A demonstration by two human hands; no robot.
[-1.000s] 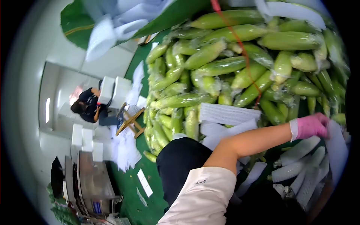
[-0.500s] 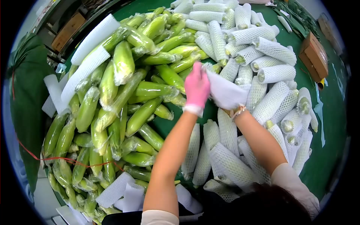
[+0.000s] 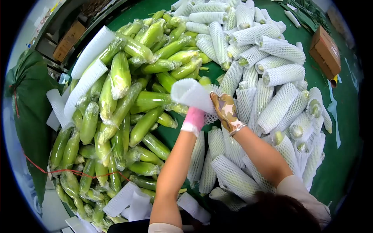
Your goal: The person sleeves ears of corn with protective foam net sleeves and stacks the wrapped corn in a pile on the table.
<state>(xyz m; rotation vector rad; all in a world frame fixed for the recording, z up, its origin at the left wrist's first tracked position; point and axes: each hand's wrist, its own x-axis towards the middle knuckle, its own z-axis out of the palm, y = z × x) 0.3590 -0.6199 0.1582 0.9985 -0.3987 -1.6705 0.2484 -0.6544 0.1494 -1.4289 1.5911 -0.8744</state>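
Note:
A white foam net sleeve is held between my two hands over the middle of the table, its wide mouth facing left. My left hand, in a pink glove, grips it from below, its fingers mostly hidden by the foam. On the right side, my right hand, in a camouflage-patterned glove, is closed on the sleeve. A green tip shows just behind the sleeve; I cannot tell whether it is inside. Left of my hands lie film-wrapped ears of corn in green husks.
Corn ears in foam net sleeves are heaped on the right. Loose foam sleeves lie on the left pile, with others near my body. A cardboard box stands at the right on the green table. Red string crosses the left pile.
My hands have moved lower and closer together. The sleeve has swung left, with its mouth now toward the left. My right hand, hidden behind the foam before, now shows.

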